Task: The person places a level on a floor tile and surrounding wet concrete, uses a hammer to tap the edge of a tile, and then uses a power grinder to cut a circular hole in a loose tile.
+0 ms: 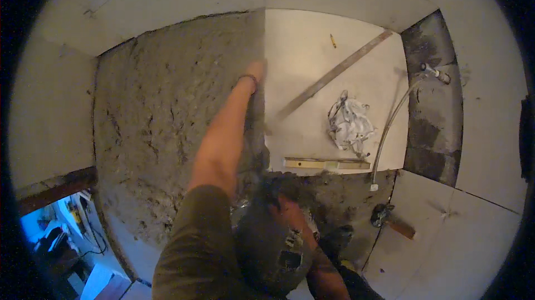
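My left arm stretches forward over rough grey mortar (167, 105). At its end, my left hand (256, 70) rests at the left edge of a large pale tile (306, 44), its fingers hard to make out. Closer in, beside my knee in worn grey trousers (262, 255), is my right hand (288, 211). It is near the tile's front edge and dark mortar, with its fingers blurred and in shadow, so I cannot see whether it holds anything. On the tile lie a straight bar (334, 74), a crumpled plastic bag (351, 124), a yellow spirit level (326, 163) and a small yellow pencil-like stick (332, 41).
A flexible hose (390, 124) runs from a metal fitting (434, 72) at the right across the tile. A wooden-handled tool (401, 228) lies on pale tiles (446, 233) at the lower right. At the lower left, a doorway opening (67, 227) shows cluttered items in blue light.
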Tool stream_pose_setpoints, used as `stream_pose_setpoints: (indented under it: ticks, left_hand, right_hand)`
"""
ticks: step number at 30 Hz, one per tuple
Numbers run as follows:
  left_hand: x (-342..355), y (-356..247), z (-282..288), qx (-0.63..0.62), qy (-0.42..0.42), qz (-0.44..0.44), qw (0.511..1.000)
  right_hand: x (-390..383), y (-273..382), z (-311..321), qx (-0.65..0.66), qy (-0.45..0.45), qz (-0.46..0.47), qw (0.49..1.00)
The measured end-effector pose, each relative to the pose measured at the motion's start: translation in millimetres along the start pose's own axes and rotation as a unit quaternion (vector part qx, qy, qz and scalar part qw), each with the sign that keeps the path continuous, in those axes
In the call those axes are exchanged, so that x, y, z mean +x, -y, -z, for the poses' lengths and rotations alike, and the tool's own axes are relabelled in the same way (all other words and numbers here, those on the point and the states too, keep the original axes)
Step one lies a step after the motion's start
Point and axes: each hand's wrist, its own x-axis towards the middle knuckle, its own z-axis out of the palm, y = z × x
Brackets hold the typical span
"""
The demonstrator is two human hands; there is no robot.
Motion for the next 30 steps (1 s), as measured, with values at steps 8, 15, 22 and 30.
stream_pose_setpoints:
  ticks: [8, 15, 22, 30]
  left_hand:
    - [-39.6, -42.2, 9.3, 0.18, -0.149, 0.005, 0.972]
    - [25.8, -53.9, -6.6, 0.209, -0.016, -0.04, 0.977]
    - [7.9, 14.0, 35.1, 0.171, -0.042, -0.053, 0.983]
    - [-275.1, 66.9, -8.9, -0.017, -0.074, -0.006, 0.997]
  right_hand:
    - [-3.1, -63.4, -35.4, 0.049, -0.047, 0.014, 0.998]
    - [-7.0, -32.1, -10.0, 0.036, 0.026, -0.107, 0.993]
    - [-10.0, -2.0, -0.4, -0.049, -0.02, -0.102, 0.993]
    - [41.2, -61.8, -76.7, 0.133, -0.314, -0.192, 0.92]
